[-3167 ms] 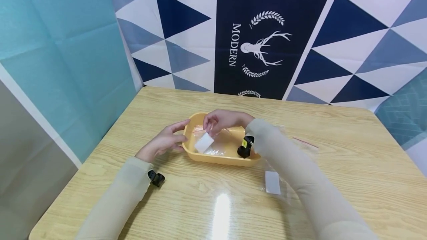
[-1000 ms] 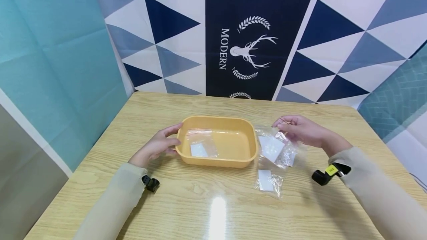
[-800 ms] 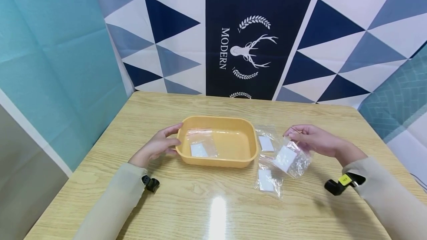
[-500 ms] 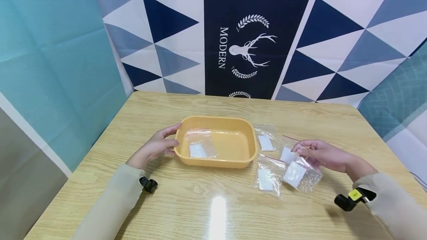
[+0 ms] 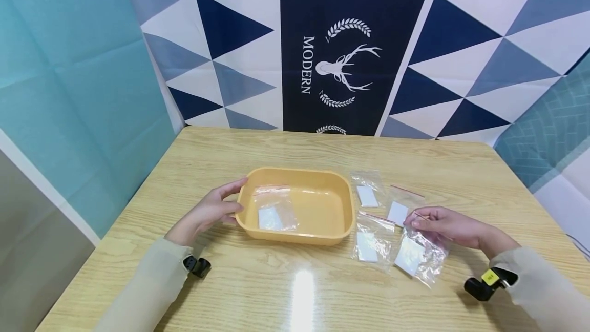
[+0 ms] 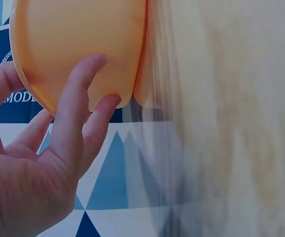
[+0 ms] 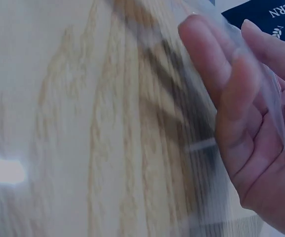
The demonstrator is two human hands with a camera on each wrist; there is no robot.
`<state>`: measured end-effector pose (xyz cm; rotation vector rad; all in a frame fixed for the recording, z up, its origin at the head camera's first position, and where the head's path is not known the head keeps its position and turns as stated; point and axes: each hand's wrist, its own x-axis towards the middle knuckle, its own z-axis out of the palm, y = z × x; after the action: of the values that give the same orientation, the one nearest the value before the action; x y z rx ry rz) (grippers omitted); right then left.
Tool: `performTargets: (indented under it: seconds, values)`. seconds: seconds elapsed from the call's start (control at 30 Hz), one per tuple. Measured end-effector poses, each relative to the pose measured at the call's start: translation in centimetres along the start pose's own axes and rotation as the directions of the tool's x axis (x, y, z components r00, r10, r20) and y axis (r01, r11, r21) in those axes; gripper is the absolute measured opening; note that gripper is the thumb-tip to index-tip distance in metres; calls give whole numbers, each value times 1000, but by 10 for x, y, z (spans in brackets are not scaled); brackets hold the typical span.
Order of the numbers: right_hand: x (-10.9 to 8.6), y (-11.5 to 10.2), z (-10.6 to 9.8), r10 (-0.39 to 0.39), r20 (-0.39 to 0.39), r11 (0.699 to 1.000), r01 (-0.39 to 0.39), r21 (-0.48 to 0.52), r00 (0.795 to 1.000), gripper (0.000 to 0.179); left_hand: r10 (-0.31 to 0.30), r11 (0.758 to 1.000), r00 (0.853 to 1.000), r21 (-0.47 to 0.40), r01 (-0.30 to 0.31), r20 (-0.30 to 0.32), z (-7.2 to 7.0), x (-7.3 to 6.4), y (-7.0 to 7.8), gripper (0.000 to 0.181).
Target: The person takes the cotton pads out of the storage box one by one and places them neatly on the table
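Booth [image 5: 87, 76]: patterned drapes [image 5: 350, 55], wooden table [image 5: 249, 291]

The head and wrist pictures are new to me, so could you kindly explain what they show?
There is no machine: a person works bare-handed. The wide picture is from a camera on the head; the two close ones are from cameras, one on each wrist. The left hand touches a yellow tray, which holds one clear bag with a white piece inside. The right hand pinches a similar bag. Three other bags lie on the table, to the tray's right.
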<state>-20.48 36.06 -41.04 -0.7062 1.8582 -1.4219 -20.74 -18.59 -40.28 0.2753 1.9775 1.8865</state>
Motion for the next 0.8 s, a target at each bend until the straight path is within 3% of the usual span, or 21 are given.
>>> performTargets:
  seconds: [0.17, 0.27, 0.4, 0.5, 0.67, 0.8]
  values:
    - [-1, 0, 0, -6, 9, 999, 6, 49, 1000, 27, 8, 1000, 1000, 6, -8, 12, 0, -5, -2, 74]
    - [-3, -2, 1, 24, -85, 999, -27, -29, 996, 29, 8, 1000, 1000, 8, -9, 15, 0, -6, -2, 73]
    - [-7, -7, 3, 65, -266, 976, -117, -184, 962, 35, 9, 1000, 1000, 6, -10, 19, 1, -6, -3, 73]
    - [-11, -13, 2, 75, -321, 966, -149, -213, 944, 36, 7, 1000, 1000, 3, -8, 19, 2, -5, -4, 73]
    - [-19, -21, -4, 17, -353, 986, -75, -150, 935, 30, 2, 1000, 1000, 8, -2, 11, 2, -5, -4, 73]
    - [-20, -25, -8, -13, -445, 997, -20, -70, 895, 24, -2, 1000, 1000, 20, 2, 1, 1, -6, -4, 74]
